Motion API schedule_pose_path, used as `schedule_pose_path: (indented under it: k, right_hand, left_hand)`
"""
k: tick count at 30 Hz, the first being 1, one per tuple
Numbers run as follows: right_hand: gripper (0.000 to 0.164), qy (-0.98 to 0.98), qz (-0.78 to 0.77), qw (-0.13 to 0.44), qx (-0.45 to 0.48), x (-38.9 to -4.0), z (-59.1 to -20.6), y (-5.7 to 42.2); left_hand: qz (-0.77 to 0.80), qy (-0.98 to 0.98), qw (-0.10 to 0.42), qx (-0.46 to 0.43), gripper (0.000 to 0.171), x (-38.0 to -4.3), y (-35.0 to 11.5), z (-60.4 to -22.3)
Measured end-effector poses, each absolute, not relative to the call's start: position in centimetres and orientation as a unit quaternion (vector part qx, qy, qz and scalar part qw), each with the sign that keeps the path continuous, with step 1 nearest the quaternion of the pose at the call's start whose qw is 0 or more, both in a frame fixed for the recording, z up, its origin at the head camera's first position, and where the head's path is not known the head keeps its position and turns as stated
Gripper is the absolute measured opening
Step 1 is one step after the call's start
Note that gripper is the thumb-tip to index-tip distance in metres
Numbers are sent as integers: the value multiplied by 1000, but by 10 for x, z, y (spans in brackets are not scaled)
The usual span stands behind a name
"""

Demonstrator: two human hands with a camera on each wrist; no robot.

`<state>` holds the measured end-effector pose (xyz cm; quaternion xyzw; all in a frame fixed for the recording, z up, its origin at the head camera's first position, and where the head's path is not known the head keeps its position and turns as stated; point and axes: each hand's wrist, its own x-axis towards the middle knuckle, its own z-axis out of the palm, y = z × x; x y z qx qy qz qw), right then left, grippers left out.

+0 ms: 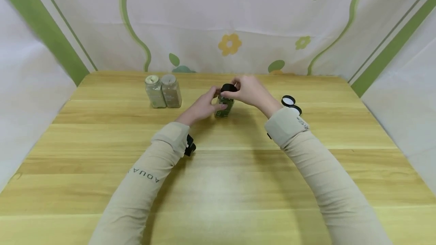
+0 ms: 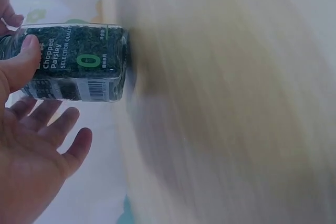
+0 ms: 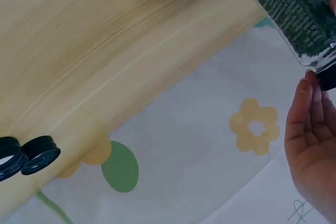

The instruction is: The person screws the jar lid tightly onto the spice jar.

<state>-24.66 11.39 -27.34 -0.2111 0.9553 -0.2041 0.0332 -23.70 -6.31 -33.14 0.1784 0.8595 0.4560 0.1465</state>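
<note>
A clear jar of chopped parsley (image 2: 68,51), its label in white and green print, stands on the wooden table in front of me. My left hand (image 1: 203,106) holds its body, the thumb on the label side; in the left wrist view several of its fingers spread loosely beside the jar. On top sits a black lid (image 1: 228,87), pinched at its rim by the thumb and fingers of my right hand (image 1: 251,90). The right wrist view shows green flakes behind the glass, with right-hand fingertips at the lid. Whether the lid is loose I cannot tell.
To the left, two lidless-looking jars stand side by side, one pale green (image 1: 155,93), one brownish (image 1: 172,93). Two black lids (image 1: 288,100) lie together at the right, partly behind my right sleeve. A printed curtain (image 1: 197,44) hangs along the table's far edge.
</note>
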Motion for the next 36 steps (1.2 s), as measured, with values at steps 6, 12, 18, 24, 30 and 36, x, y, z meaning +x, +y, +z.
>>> schedule_pose_path:
  k: [6, 12, 18, 24, 30, 36]
  right_hand:
    - [48, 933, -220, 56, -279, -249, -277, 124]
    - [47, 917, -216, 63, -330, -253, -279, 129]
    - [40, 915, -211, 78, -336, -256, -280, 127]
    - [37, 921, -209, 75, -320, -255, -279, 123]
    - [33, 936, -211, 80, -272, -253, -279, 122]
    - [35, 953, -203, 57, -217, -249, -279, 122]
  left_hand:
    - [489, 837, 178, 168, 61, -238, -68, -337]
    - [494, 832, 181, 174, 60, -239, -69, -337]
    - [478, 847, 163, 166, 59, -238, -65, -335]
    - [473, 855, 135, 163, 53, -236, -59, -335]
    - [463, 866, 107, 157, 55, -234, -53, -336]
    - [457, 874, 78, 146, 57, -231, -45, -335]
